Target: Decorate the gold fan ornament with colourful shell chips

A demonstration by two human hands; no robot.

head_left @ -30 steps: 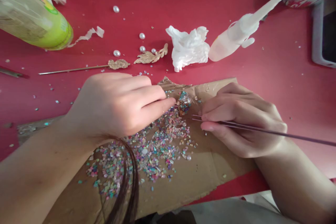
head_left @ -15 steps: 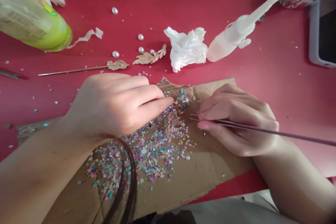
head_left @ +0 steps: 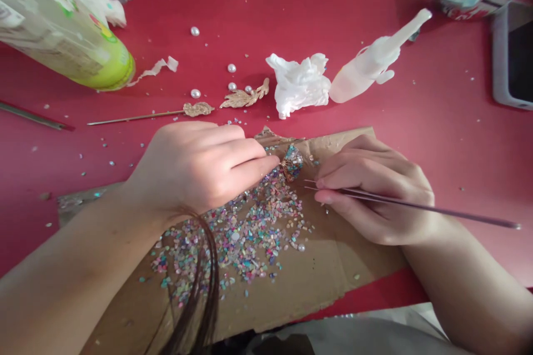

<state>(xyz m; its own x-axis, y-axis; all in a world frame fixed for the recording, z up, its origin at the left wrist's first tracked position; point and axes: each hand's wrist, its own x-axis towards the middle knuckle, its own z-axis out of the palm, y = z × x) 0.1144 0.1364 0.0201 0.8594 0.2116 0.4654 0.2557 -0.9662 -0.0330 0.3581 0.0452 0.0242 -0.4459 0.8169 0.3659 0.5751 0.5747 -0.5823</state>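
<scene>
With its fingers pressed together, my left hand grips the gold edge of a small fan-shaped ornament, which is covered in teal and multicoloured chips. My fingers hide part of its gold end. My right hand pinches a pair of thin tweezers. Their two tips point left, slightly apart, just to the right of and below the ornament, and nothing shows between them. Beneath both hands lies a piece of brown cardboard. Loose coloured chips are spread over it, with a few pearls among them.
Behind my hands lie a gold hairpin stick, a gold leaf piece and several pearls. Crumpled white tissue is beside a white squeeze bottle. A green-labelled bottle stands left; a phone lies right.
The view has shifted slightly, so objects on the left appear farther right and lower. Both hands keep their grips, and the tweezers stay near the ornament.
</scene>
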